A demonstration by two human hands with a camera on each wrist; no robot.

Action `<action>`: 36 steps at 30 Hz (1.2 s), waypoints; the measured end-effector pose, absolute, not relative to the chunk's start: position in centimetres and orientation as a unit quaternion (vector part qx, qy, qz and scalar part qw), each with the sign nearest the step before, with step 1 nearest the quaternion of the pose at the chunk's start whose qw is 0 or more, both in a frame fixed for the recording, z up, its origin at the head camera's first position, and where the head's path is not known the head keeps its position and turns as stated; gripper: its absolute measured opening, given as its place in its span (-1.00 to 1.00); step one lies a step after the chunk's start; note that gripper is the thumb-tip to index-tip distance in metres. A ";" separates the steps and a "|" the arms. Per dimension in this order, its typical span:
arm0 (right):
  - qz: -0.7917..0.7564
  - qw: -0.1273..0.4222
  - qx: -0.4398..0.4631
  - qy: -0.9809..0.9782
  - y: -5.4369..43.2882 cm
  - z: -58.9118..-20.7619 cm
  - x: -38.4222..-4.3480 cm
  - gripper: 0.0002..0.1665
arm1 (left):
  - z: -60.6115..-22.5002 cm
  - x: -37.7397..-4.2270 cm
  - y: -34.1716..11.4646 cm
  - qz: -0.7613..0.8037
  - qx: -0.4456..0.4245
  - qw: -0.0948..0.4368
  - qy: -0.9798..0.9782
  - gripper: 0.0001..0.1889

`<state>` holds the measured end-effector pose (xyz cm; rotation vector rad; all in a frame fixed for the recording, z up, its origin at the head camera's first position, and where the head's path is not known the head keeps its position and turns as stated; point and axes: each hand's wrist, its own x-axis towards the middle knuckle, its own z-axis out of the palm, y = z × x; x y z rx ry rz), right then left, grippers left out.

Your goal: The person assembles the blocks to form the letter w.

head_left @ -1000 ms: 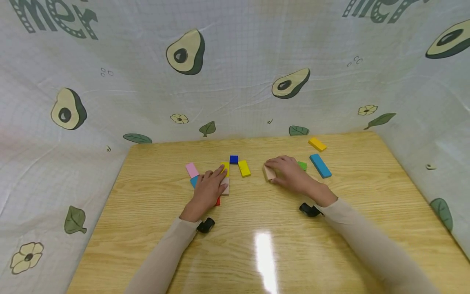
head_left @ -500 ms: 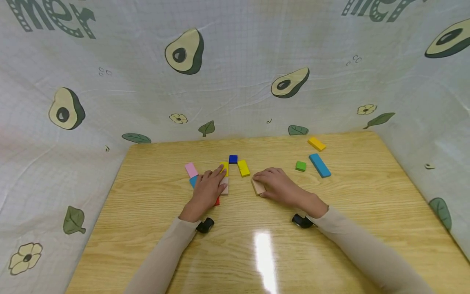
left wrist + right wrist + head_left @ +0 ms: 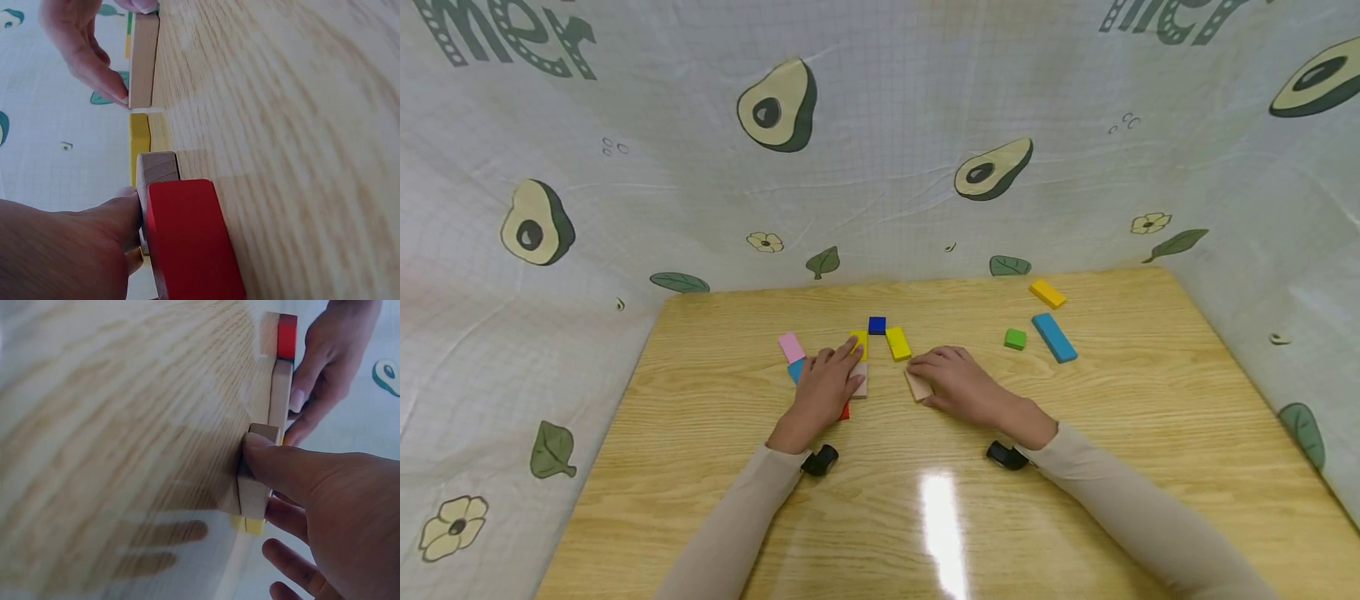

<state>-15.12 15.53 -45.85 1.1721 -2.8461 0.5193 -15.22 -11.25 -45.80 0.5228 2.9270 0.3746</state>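
Note:
My right hand [image 3: 962,383] pinches a flat plain wooden block [image 3: 918,387] between thumb and fingers, low over or on the table. In the right wrist view the thumb presses one edge of this wooden block [image 3: 254,494]. My left hand [image 3: 826,387] rests over a group of blocks with its fingers spread forward. Its fingertips touch a yellow block [image 3: 862,335], and its thumb lies against a pale block [image 3: 861,383]. A red block [image 3: 194,237] sits next to the pale one; from the head only its corner shows. Under the left fingers a blue block [image 3: 795,370] is partly hidden.
A pink block [image 3: 791,346] lies left of the group. Behind are a dark blue cube [image 3: 877,325] and a second yellow block [image 3: 898,343]. Farther right lie a green cube [image 3: 1015,338], a long blue block [image 3: 1054,337] and an orange-yellow block [image 3: 1047,294]. A patterned cloth borders the table.
My right hand has slid the plain wooden block left and nearer to me, toward the left hand's group, uncovering the green cube. The left hand stays in place.

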 end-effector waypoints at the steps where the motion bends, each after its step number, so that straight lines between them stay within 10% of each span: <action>1: 0.168 0.012 0.376 -0.911 15.5 -45.9 -15.1 -0.39 | -45.8 -15.2 -11.2 0.125 0.175 0.072 0.974 -0.42; 36: 0.167 0.017 0.385 -0.908 14.0 -45.8 -16.2 -0.44 | -45.7 -15.1 -11.2 0.125 0.178 0.069 0.974 -0.42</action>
